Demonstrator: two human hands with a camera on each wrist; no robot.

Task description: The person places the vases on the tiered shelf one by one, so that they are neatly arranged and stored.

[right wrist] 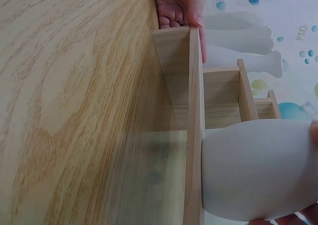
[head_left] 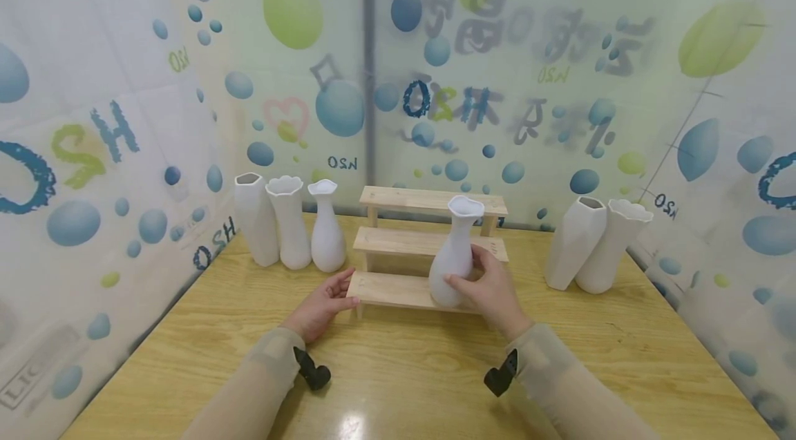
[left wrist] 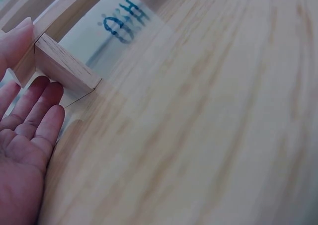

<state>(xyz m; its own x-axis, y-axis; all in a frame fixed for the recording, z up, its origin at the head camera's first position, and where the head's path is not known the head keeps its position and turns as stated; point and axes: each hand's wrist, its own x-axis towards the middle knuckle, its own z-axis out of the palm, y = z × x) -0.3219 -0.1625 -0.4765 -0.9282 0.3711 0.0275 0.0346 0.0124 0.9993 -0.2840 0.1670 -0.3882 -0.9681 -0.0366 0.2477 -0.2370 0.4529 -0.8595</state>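
Observation:
A three-step wooden stand stands on the table. My left hand holds the left end of its lowest step, thumb at the front edge; in the left wrist view the other fingers lie beside the stand's leg. My right hand grips a white vase with a narrow neck and wavy rim, thumb in front and fingers round its right side. The vase is upright at the right part of the lowest step; in the right wrist view its base meets the board.
Left of the stand are a faceted white vase, a fluted-rim vase and a narrow-necked vase. At right, a faceted vase and a fluted-rim vase stand close together. A printed curtain surrounds the wooden table.

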